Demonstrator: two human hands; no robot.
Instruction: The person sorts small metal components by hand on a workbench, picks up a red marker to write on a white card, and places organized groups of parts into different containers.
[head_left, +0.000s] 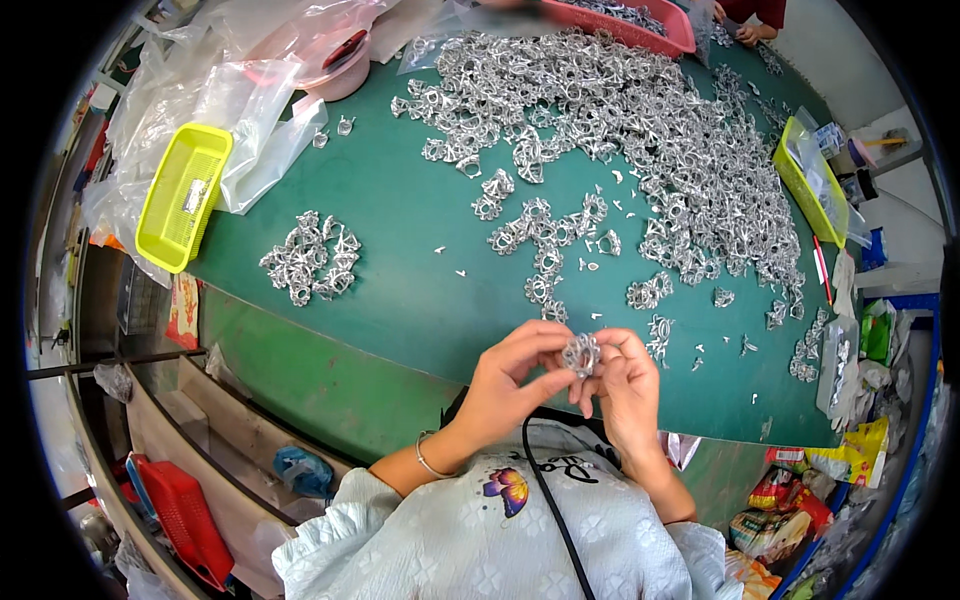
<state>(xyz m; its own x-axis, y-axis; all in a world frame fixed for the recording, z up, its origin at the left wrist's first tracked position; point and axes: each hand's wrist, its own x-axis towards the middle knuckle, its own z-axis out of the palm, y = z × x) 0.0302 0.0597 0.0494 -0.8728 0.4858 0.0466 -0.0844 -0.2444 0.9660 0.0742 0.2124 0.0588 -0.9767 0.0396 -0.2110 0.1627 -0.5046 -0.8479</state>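
Note:
Close to the table's near edge, a small silver openwork metal piece, round and flower-like, is held up between both hands. My left hand pinches it from the left with thumb and fingers. From the other side my right hand closes its fingertips on the same piece. Just beyond the hands lies a line of similar silver pieces. A large heap of them covers the far and right part of the green table. A separate small pile sits to the left.
A yellow-green basket stands at the table's left edge, near clear plastic bags and a pink tub. At the right are another such basket and a clear tray. Another person's hand is at the far right.

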